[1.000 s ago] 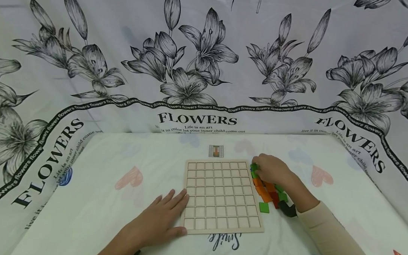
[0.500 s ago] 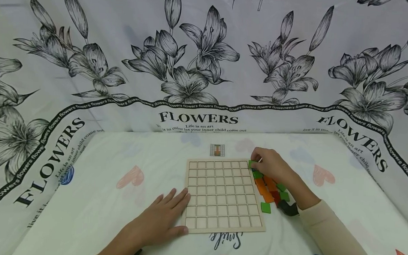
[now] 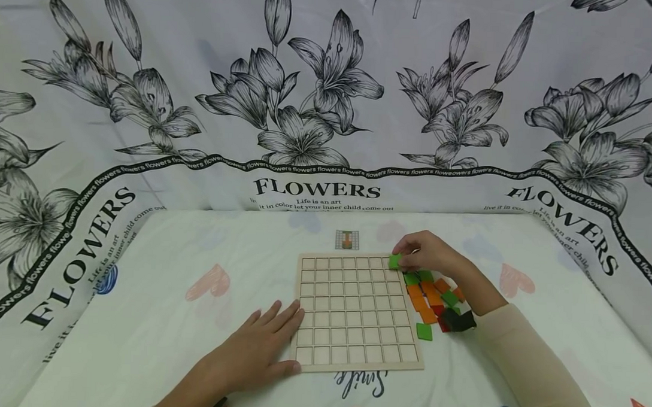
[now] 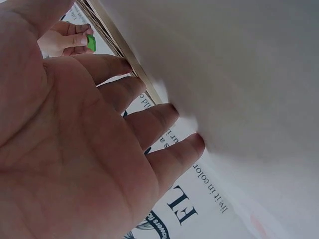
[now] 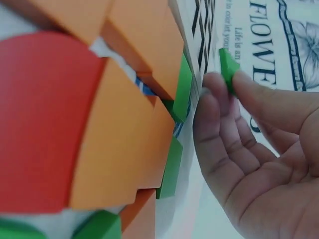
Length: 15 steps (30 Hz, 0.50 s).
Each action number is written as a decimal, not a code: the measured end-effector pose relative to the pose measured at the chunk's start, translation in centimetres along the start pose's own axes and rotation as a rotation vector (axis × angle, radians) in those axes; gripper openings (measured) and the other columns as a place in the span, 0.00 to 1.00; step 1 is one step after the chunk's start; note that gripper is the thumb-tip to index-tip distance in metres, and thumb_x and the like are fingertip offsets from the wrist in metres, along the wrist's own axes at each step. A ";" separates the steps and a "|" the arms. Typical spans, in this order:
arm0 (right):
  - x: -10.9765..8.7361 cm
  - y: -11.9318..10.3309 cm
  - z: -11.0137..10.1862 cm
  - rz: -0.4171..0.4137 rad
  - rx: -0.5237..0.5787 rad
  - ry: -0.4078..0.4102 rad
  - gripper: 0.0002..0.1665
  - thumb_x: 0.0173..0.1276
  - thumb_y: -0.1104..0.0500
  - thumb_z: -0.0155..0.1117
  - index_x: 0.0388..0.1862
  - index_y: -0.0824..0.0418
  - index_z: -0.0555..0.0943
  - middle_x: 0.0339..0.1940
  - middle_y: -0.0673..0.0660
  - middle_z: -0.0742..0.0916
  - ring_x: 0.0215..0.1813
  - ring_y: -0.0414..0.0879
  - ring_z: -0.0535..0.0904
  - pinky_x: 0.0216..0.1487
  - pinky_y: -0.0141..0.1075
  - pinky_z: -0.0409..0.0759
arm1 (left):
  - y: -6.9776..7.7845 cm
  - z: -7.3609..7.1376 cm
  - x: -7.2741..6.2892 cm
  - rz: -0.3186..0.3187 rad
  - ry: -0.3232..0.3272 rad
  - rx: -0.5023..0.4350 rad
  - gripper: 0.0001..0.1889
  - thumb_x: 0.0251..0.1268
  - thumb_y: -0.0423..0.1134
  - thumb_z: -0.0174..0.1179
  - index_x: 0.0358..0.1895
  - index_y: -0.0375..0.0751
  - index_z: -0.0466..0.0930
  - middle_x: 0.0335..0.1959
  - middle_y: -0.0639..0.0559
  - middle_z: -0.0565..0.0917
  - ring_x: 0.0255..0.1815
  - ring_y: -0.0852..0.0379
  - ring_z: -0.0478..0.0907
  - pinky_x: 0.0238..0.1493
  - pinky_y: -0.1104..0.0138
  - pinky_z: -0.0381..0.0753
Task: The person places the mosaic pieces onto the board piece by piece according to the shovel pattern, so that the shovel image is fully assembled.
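Note:
A wooden grid board [image 3: 357, 368] with square cells lies flat in the middle of the cloth. My right hand [image 3: 429, 255] pinches a green square tile [image 3: 394, 261] between thumb and fingers over the board's far right corner. In the right wrist view the same green tile [image 5: 229, 69] is held near its edge. My left hand [image 3: 256, 348] rests with fingers spread on the cloth, fingertips and thumb touching the board's left edge. Beneath the right forearm lies a pile of tiles, with orange [image 3: 427, 315], red and green ones showing; another green tile [image 3: 424, 331] lies apart.
A small picture card [image 3: 347, 239] with a grid pattern lies beyond the board's far edge. The black strap [image 3: 458, 321] at the right wrist hangs over the tile pile. Behind the table hangs a flower-printed cloth [image 3: 318, 107].
My right hand has picked up a green tile from the pile and carried it left onto the board's far right corner. The left hand stays at the board's edge.

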State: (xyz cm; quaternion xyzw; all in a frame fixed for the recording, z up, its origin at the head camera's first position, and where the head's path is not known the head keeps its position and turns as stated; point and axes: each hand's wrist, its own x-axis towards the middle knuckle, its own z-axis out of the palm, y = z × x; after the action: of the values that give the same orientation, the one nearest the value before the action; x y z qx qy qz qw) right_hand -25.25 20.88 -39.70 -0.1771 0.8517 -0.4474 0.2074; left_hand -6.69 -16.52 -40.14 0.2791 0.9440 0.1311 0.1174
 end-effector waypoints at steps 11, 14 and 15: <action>1.5 -0.7 0.5 0.069 0.137 -0.043 0.11 0.72 0.71 0.60 0.50 0.74 0.80 0.38 0.62 0.86 0.39 0.53 0.87 0.45 0.45 0.85 | -0.1 0.0 -0.1 0.011 0.014 0.016 0.45 0.70 0.66 0.53 0.79 0.40 0.57 0.80 0.45 0.56 0.78 0.37 0.52 0.69 0.38 0.58; 1.9 -0.9 0.8 0.074 0.156 -0.055 0.11 0.72 0.71 0.60 0.50 0.75 0.80 0.37 0.62 0.86 0.38 0.54 0.87 0.44 0.45 0.85 | -0.2 0.1 -0.1 0.012 0.014 0.020 0.45 0.69 0.66 0.54 0.79 0.39 0.57 0.80 0.45 0.56 0.77 0.36 0.53 0.68 0.38 0.59; 2.1 -0.9 0.9 0.078 0.159 -0.057 0.11 0.72 0.72 0.60 0.50 0.75 0.80 0.37 0.62 0.86 0.38 0.54 0.86 0.44 0.44 0.85 | -0.2 0.2 -0.1 0.012 0.015 0.022 0.45 0.69 0.66 0.54 0.79 0.39 0.57 0.80 0.45 0.56 0.77 0.36 0.53 0.68 0.37 0.59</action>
State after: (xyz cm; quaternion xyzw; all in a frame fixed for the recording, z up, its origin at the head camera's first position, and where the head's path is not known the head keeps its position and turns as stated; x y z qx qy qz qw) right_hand -26.42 18.74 -39.84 -0.1394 0.8136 -0.4998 0.2623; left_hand -6.66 -16.73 -40.34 0.2850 0.9445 0.1237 0.1067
